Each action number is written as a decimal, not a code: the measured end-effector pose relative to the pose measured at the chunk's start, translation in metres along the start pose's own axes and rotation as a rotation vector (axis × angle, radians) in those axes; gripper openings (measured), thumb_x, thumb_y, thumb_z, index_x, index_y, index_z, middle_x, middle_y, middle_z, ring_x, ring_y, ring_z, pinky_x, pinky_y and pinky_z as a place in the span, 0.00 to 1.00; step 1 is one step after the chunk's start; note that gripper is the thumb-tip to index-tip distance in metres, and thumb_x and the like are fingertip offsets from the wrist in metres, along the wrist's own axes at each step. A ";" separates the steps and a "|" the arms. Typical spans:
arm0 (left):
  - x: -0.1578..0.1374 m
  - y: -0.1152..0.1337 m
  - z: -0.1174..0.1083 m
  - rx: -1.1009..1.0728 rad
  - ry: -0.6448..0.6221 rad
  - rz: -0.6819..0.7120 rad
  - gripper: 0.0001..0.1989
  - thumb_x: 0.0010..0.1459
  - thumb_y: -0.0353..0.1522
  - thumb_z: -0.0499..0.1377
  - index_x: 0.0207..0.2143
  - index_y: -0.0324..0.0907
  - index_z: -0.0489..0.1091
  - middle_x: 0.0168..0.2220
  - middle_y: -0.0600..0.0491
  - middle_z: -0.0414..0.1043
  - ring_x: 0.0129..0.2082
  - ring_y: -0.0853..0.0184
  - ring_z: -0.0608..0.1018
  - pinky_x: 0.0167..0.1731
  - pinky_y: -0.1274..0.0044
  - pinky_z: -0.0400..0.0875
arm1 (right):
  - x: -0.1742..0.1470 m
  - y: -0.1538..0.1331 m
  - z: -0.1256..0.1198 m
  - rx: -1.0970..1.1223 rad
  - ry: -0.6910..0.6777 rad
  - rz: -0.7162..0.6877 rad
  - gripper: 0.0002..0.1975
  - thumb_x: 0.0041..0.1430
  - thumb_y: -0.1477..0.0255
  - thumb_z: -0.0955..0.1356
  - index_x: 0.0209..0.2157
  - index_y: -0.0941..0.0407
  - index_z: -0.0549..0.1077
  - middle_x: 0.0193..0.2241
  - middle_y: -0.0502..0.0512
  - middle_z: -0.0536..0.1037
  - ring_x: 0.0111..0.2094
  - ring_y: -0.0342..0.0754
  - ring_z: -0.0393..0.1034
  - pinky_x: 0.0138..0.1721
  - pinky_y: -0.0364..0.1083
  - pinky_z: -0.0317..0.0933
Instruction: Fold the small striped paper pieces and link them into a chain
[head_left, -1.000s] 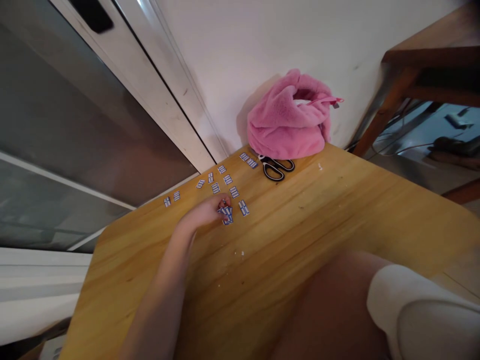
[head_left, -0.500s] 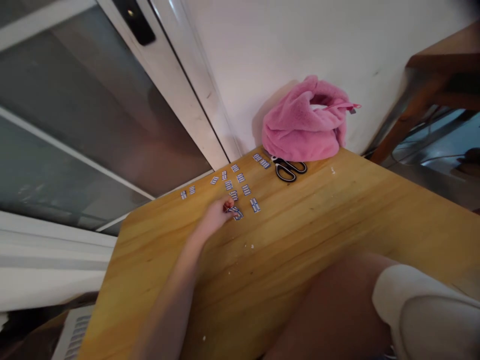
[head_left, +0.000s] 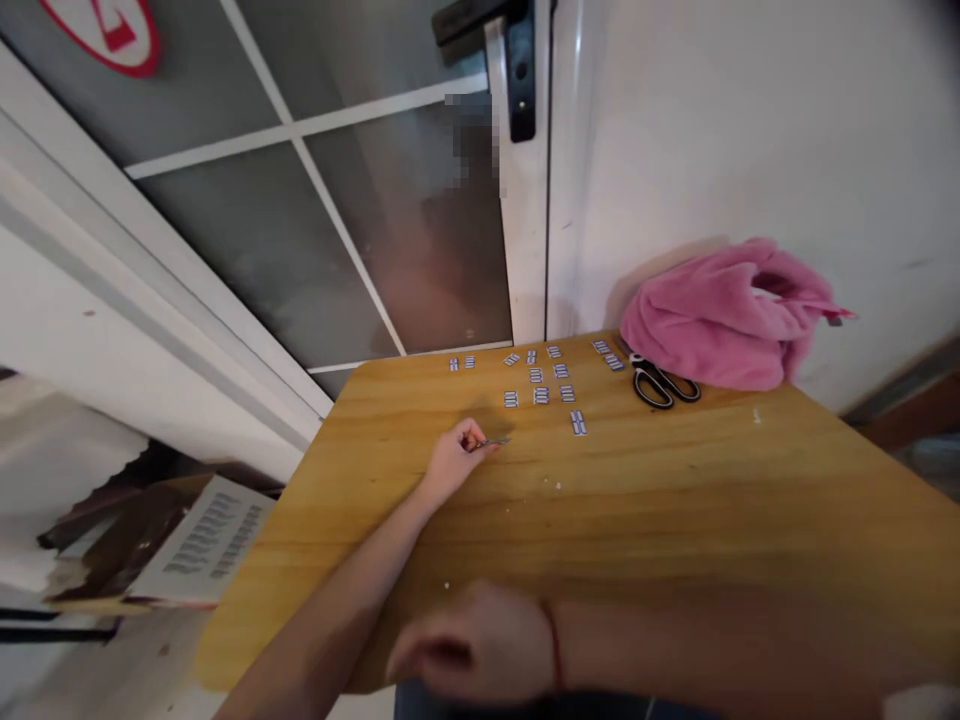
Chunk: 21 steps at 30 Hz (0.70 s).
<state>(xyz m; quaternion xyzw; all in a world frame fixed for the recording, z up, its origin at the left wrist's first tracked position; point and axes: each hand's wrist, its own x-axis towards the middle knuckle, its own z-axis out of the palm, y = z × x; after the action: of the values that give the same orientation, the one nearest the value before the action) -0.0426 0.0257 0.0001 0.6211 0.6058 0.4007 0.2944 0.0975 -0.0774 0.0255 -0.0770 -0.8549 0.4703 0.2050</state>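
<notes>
My left hand (head_left: 455,452) is above the middle of the wooden table (head_left: 637,500), thumb and fingers pinched on a small, thin striped piece (head_left: 495,441) seen nearly edge-on. Beyond it lie several small blue-and-white striped pieces, among them one striped piece (head_left: 511,399) close past the fingertips and a larger cross-marked piece (head_left: 577,422) to the right. My right hand (head_left: 480,640), with a red cord at the wrist, is over the table's near edge. Its fingers look curled but are smeared by motion, so whether it holds anything cannot be made out.
Black-handled scissors (head_left: 664,385) lie at the back right, against a pink plush bag (head_left: 720,320) by the wall. A glazed door (head_left: 330,240) borders the table's far side. An open cardboard box (head_left: 202,540) stands low on the left. Tiny white scraps dot the tabletop.
The view has swung left. My left hand has drawn back from the striped pieces with one in its pinch, uncovering another. My right hand has come further into view at the near edge.
</notes>
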 end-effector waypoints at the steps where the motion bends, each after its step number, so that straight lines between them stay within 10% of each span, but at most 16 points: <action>1: 0.000 0.002 0.000 -0.035 0.007 0.002 0.14 0.44 0.37 0.61 0.21 0.41 0.58 0.17 0.63 0.49 0.19 0.76 0.54 0.20 0.82 0.48 | 0.000 0.009 -0.013 -0.013 0.112 0.031 0.12 0.60 0.72 0.59 0.44 0.54 0.68 0.27 0.48 0.70 0.26 0.39 0.62 0.30 0.39 0.58; 6: -0.006 0.015 0.002 -0.166 0.048 0.041 0.16 0.45 0.39 0.61 0.21 0.41 0.56 0.17 0.63 0.48 0.19 0.76 0.53 0.20 0.82 0.49 | -0.001 0.074 -0.085 0.071 0.752 0.195 0.19 0.59 0.65 0.60 0.51 0.57 0.57 0.28 0.50 0.63 0.25 0.39 0.57 0.25 0.39 0.56; 13: -0.023 0.022 0.011 -0.160 0.000 0.073 0.11 0.48 0.33 0.59 0.23 0.41 0.58 0.18 0.63 0.48 0.19 0.76 0.57 0.22 0.82 0.53 | 0.002 0.101 -0.094 0.609 0.380 0.303 0.27 0.58 0.50 0.53 0.46 0.58 0.60 0.24 0.53 0.70 0.17 0.41 0.64 0.15 0.39 0.53; 21: -0.021 0.020 0.018 -0.099 0.003 0.046 0.14 0.49 0.34 0.59 0.21 0.41 0.54 0.18 0.62 0.49 0.19 0.75 0.56 0.21 0.82 0.52 | 0.003 0.090 -0.096 0.533 0.509 0.419 0.21 0.58 0.55 0.59 0.39 0.58 0.66 0.18 0.47 0.66 0.15 0.37 0.58 0.15 0.37 0.49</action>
<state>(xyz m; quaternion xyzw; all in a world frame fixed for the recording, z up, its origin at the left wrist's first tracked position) -0.0154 0.0055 0.0050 0.6188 0.5713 0.4379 0.3145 0.1295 0.0470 -0.0037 -0.3071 -0.5914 0.6722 0.3225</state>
